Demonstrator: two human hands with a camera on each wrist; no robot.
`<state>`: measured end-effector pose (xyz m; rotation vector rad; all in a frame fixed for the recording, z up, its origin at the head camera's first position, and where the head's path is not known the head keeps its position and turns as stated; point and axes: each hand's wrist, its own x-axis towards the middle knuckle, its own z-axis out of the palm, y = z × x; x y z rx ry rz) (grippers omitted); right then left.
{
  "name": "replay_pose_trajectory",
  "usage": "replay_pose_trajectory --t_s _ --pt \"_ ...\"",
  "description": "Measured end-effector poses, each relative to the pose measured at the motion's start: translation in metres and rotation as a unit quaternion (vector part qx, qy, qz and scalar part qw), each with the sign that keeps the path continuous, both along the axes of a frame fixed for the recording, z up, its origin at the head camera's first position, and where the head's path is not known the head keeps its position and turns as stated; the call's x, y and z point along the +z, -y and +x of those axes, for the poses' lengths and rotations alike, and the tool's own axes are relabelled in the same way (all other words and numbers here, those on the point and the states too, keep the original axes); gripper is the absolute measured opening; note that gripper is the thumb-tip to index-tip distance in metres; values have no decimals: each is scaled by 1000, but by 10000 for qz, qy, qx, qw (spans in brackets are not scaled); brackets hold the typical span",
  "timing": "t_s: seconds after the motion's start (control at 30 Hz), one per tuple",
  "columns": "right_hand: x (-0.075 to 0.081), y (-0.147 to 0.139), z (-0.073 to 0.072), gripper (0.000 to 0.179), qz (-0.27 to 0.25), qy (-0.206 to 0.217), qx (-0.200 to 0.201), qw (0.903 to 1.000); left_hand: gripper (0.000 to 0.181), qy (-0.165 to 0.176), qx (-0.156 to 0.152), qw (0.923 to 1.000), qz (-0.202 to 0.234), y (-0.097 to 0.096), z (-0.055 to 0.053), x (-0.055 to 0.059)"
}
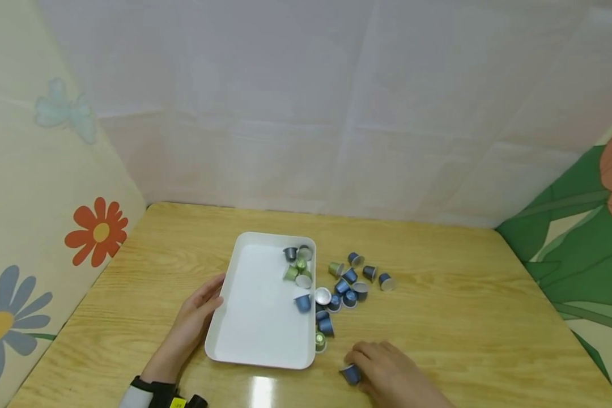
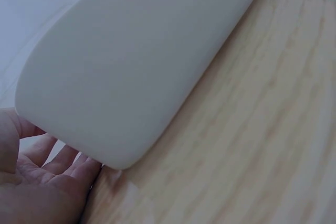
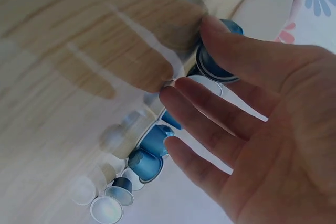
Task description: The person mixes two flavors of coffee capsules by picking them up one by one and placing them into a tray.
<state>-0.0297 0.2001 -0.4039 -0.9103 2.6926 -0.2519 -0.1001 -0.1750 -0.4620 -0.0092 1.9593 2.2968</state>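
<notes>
My left hand [image 1: 198,310] grips the left side of a white rectangular tray [image 1: 257,309], and in the left wrist view its fingers [image 2: 65,158] reach under the edge. Inside the tray, along its right side, lie several coffee capsules, among them a green one [image 1: 290,273] and a blue one [image 1: 303,303]. To the right of the tray's near corner, my right hand [image 1: 387,371] pinches a blue coffee capsule [image 1: 351,374] at its fingertips. The right wrist view shows the thumb [image 3: 231,45] against this capsule; the other fingers are spread and slightly bent.
A loose pile of blue and green capsules [image 1: 343,286] lies on the wooden table [image 1: 438,283] against the tray's right side. A few dark blue ones [image 1: 369,272] lie farther right. White cloth [image 1: 311,113] hangs behind the table, with flower-printed cloth [image 1: 25,170] at the sides.
</notes>
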Motion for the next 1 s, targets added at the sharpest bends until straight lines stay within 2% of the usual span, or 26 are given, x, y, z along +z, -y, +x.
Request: replay_pose_trajectory --t_s 0.27,0.37,0.47,0.57,0.67,0.87,1.0 --pt "-2 -3 6 30 182 -162 344 9991 53 -179 10 9998 104 -2 1 -2" --pt "-3 -5 7 37 126 -420 606 9972 53 -165 13 9998 83 -2 1 -2" --pt "-6 -5 8 38 -113 -953 1081 9895 53 -168 43 9998 30 -1 1 -2" --pt "-8 -4 9 33 -294 -1517 1523 9762 53 -141 62 9999 -3 0 1 -2" --pt "-9 -3 9 31 -288 -1786 1665 9693 53 -100 36 9999 -31 0 2 0" --pt "-8 -2 8 49 -183 -1809 1614 9700 53 17 6 10000 -19 -1 1 2" --pt "-4 -1 6 50 -33 -1513 1570 9759 53 60 12 10000 -11 -1 1 3"
